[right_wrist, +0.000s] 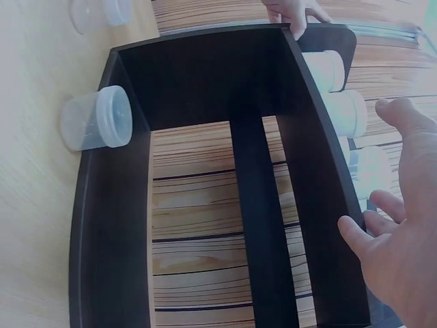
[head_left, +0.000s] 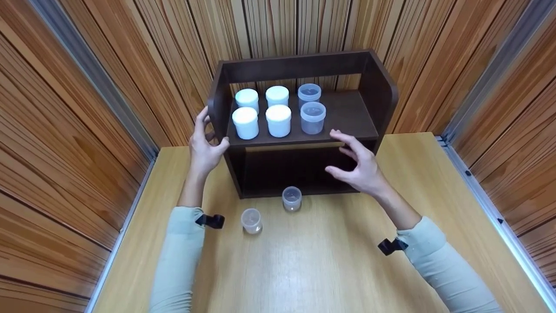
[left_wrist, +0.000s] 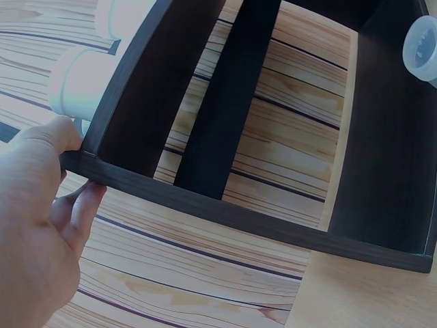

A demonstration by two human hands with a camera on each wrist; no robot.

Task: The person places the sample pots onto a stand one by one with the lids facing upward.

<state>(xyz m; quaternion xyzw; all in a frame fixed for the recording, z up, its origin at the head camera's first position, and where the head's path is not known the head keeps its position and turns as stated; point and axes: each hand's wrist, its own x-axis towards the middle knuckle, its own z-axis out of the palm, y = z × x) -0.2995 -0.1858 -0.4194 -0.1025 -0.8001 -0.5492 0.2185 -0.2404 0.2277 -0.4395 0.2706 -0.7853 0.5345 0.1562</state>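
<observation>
A dark brown two-level shelf (head_left: 380, 93) stands on the table. My left hand (head_left: 204, 150) grips its left side panel at the front, thumb on the inner side and fingers behind, as the left wrist view shows. Close to the front edge of the upper board, on the right, my right hand (head_left: 362, 167) is spread with nothing in it. Nearest to its fingertips is a clear plastic cup (head_left: 312, 121), with a second clear cup (head_left: 309, 92) behind it. Several white lidded jars (head_left: 278, 121) fill two rows on the left of the upper board.
Two more clear cups are on the table (head_left: 304, 269): one cup (head_left: 292, 199) at the shelf's lower front edge, another cup (head_left: 251, 221) nearer and to the left. Wood-patterned walls (head_left: 78, 139) enclose the table at the back and sides.
</observation>
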